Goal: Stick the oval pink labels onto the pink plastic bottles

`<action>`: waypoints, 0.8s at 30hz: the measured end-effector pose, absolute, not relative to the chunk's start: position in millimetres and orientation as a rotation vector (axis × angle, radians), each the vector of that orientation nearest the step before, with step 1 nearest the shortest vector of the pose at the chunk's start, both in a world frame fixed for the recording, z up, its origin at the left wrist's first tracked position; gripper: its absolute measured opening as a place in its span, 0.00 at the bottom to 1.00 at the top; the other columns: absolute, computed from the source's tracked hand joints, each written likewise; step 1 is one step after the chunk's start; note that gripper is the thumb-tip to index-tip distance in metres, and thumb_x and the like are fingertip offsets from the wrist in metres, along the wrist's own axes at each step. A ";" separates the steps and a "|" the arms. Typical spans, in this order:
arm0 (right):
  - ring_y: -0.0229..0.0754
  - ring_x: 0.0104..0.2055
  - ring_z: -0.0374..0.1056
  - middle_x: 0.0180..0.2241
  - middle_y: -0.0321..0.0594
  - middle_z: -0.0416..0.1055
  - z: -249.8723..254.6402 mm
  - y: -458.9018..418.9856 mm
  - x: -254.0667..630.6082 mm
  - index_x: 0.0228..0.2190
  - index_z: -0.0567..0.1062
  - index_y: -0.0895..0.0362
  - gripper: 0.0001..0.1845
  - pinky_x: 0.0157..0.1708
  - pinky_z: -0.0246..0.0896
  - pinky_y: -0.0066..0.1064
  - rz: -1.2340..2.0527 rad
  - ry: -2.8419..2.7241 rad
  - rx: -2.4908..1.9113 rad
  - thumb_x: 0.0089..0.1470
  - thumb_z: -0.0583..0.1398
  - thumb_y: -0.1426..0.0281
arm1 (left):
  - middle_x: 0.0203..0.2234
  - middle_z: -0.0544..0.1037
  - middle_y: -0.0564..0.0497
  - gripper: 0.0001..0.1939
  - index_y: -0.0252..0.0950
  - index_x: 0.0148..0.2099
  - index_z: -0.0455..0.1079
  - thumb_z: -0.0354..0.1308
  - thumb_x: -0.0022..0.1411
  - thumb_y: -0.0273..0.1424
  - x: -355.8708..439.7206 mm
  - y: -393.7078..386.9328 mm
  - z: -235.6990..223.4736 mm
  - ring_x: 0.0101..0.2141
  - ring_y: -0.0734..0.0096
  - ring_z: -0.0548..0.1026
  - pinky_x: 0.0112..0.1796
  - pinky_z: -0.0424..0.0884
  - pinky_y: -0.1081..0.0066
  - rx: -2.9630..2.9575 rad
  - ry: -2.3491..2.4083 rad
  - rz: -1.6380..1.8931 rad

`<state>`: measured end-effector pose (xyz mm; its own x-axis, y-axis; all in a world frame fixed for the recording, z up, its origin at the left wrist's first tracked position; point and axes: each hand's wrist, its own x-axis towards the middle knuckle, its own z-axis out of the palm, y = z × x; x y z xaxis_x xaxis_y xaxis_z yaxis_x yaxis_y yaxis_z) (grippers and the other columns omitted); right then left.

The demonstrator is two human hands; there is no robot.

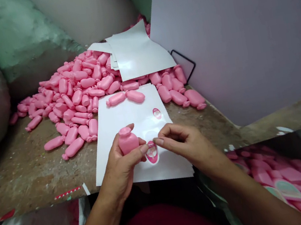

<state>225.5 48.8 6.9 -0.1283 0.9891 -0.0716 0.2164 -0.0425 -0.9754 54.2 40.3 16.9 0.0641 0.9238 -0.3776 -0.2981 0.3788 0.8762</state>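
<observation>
gripping a bottle (128,143) (probably light and slick; best held mid-body), the left hand (120,162) is clamped; the right hand (189,145) pinches a likely floppy sticker (152,155) by its edge.

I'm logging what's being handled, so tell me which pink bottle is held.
The pink bottle in the left hand, over the white sheet; the other visible bottles lie apart from both hands.

Left hand (121,163) holds a pink bottle (128,143); right hand (186,141) pinches an oval label (152,154) — white sheets (119,118) below.
</observation>
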 end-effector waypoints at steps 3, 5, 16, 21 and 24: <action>0.38 0.26 0.62 0.23 0.34 0.69 2.7 44.3 226.9 0.25 0.72 0.54 0.13 0.28 0.55 0.30 1.006 -1.572 -1.387 0.54 0.61 0.59 | 0.27 0.75 0.58 0.32 0.39 0.55 0.69 0.73 0.47 0.31 52.0 41.3 13.4 0.28 0.78 0.70 0.35 0.66 0.74 0.784 1.179 1.062; 0.39 0.27 0.63 0.24 0.35 0.70 -0.2 42.0 228.7 0.27 0.73 0.54 0.10 0.31 0.55 0.32 0.797 -1.597 -1.431 0.55 0.61 0.61 | 0.27 0.75 0.58 0.30 0.40 0.54 0.70 0.73 0.48 0.31 51.8 41.3 11.5 0.29 0.77 0.71 0.37 0.66 0.74 0.803 1.198 1.092; 0.36 0.27 0.58 0.23 0.32 0.65 7.2 43.8 227.6 0.25 0.74 0.56 0.12 0.28 0.53 0.28 1.429 -1.365 -1.280 0.48 0.66 0.60 | 0.28 0.76 0.56 0.29 0.39 0.53 0.68 0.72 0.49 0.30 54.3 44.0 16.6 0.30 0.76 0.73 0.37 0.67 0.73 0.708 1.128 1.093; 0.34 0.24 0.51 0.21 0.30 0.60 9.3 40.7 230.8 0.22 0.71 0.55 0.13 0.25 0.48 0.28 1.406 -1.277 -1.273 0.48 0.65 0.61 | 0.38 0.78 0.54 0.29 0.42 0.55 0.67 0.71 0.52 0.36 51.0 46.2 9.5 0.36 0.72 0.76 0.39 0.70 0.73 0.944 1.330 1.241; 0.32 0.21 0.45 0.20 0.28 0.57 9.4 39.3 228.5 0.25 0.72 0.55 0.14 0.23 0.43 0.28 1.543 -1.192 -1.203 0.48 0.66 0.59 | 0.36 0.77 0.52 0.27 0.40 0.54 0.69 0.68 0.55 0.42 55.7 42.1 12.8 0.34 0.71 0.76 0.36 0.71 0.73 0.743 1.127 1.105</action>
